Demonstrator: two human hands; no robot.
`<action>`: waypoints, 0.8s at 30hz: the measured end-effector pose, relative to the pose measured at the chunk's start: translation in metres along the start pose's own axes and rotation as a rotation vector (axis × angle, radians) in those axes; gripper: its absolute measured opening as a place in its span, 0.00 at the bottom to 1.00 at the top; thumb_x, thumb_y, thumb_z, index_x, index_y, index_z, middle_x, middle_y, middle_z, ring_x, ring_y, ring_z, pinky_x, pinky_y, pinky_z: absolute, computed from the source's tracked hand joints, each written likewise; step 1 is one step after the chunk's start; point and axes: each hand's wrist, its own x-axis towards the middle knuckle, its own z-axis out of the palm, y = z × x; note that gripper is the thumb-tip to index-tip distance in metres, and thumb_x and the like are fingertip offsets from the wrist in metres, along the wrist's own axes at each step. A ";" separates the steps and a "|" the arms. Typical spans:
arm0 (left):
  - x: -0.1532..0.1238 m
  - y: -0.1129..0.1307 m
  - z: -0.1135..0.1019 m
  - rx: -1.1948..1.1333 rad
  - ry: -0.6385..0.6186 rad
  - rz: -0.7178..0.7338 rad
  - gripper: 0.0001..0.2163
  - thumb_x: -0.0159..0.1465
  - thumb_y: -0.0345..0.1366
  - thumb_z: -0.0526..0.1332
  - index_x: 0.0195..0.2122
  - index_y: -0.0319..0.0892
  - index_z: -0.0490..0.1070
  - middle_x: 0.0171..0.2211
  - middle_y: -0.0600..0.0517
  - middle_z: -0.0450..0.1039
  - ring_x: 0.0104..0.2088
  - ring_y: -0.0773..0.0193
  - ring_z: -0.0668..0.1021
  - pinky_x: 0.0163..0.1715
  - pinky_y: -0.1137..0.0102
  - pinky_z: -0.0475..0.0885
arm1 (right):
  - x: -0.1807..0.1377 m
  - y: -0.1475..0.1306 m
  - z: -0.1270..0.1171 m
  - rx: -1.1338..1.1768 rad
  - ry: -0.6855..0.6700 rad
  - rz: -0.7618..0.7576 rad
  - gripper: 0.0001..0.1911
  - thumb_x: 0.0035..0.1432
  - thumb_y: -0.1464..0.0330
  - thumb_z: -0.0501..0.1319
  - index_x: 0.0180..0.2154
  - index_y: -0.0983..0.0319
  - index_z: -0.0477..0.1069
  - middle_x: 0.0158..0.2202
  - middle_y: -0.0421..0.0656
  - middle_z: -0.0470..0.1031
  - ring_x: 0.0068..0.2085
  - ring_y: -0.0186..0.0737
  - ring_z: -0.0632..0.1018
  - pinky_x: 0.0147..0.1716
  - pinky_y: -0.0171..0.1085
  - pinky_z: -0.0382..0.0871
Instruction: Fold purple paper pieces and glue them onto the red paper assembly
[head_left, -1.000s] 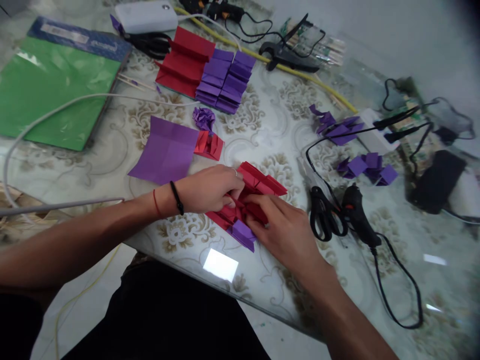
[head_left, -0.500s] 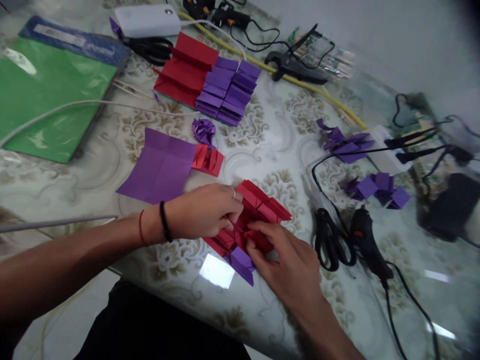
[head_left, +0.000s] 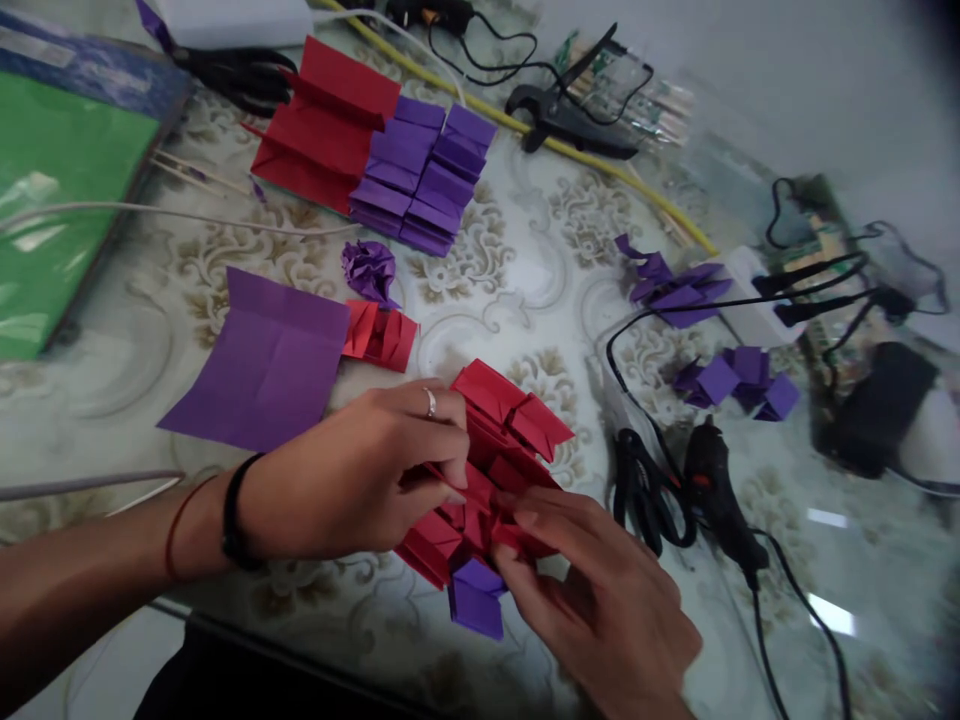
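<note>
Both hands are on a folded red paper piece (head_left: 510, 415) made of several pleated sections. My left hand (head_left: 375, 465), with a ring on one finger, pinches the paper at its middle from the left. At the right side, my right hand (head_left: 600, 580) grips a red fold between thumb and fingers. A small purple folded paper (head_left: 478, 598) sticks out below the red piece, by the right thumb. To the left lie a creased purple sheet (head_left: 262, 360) and a small red folded strip (head_left: 381, 335). Fingertips partly hide the red folds.
A glue gun (head_left: 720, 490) and black scissors (head_left: 649, 490) lie at right, near purple folded pieces (head_left: 735, 383) and a white power strip (head_left: 757, 300). Red and purple pleated papers (head_left: 420, 170) lie behind, with a crumpled purple paper (head_left: 369, 270). Cables cross the patterned table.
The view has shifted closer, so the table things sit farther left. Both hands keep hold of the red paper, and the small purple piece below it has tilted differently.
</note>
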 end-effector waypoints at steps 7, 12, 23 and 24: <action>-0.002 0.003 0.000 -0.064 0.050 -0.224 0.07 0.63 0.28 0.69 0.31 0.41 0.72 0.48 0.50 0.69 0.49 0.60 0.75 0.50 0.66 0.72 | -0.002 -0.002 -0.009 -0.025 -0.018 0.004 0.14 0.61 0.80 0.67 0.47 0.63 0.73 0.39 0.45 0.85 0.42 0.40 0.86 0.47 0.38 0.84; -0.002 0.000 0.001 -0.051 0.089 -0.304 0.09 0.61 0.34 0.71 0.33 0.42 0.71 0.48 0.50 0.70 0.50 0.57 0.76 0.53 0.61 0.73 | 0.004 -0.004 -0.011 -0.029 -0.007 0.002 0.15 0.61 0.79 0.68 0.47 0.61 0.73 0.38 0.43 0.85 0.40 0.41 0.86 0.46 0.40 0.85; -0.005 -0.006 0.006 -0.767 0.138 -0.543 0.48 0.51 0.30 0.80 0.67 0.60 0.55 0.63 0.47 0.69 0.56 0.50 0.82 0.46 0.64 0.83 | 0.008 -0.005 -0.019 -0.165 0.117 -0.230 0.08 0.64 0.79 0.67 0.43 0.62 0.75 0.39 0.44 0.87 0.43 0.40 0.87 0.46 0.42 0.85; -0.005 -0.008 0.007 -0.805 0.156 -0.544 0.50 0.50 0.28 0.80 0.68 0.61 0.53 0.63 0.47 0.69 0.57 0.50 0.82 0.46 0.65 0.84 | 0.009 -0.005 -0.020 -0.181 0.119 -0.242 0.08 0.64 0.79 0.67 0.41 0.62 0.75 0.38 0.42 0.87 0.42 0.39 0.87 0.47 0.41 0.85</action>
